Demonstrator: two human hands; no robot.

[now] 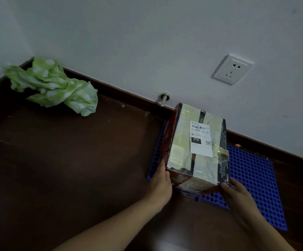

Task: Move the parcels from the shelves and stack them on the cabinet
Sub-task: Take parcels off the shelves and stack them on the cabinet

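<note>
A taped parcel (pixel 196 147) with a white shipping label stands on a blue perforated mat (pixel 252 176) on the dark wooden cabinet top (pixel 71 160), close to the wall. My left hand (pixel 160 182) holds the parcel's near left corner, thumb on the front edge. My right hand (pixel 237 194) holds the near right corner, fingers against its side. Both forearms reach in from the bottom of the view.
A crumpled green and white cloth (pixel 54 86) lies at the back left of the cabinet top. A metal door stopper (pixel 163 99) sticks out of the wall just behind the parcel. A white wall socket (pixel 232 69) sits above to the right.
</note>
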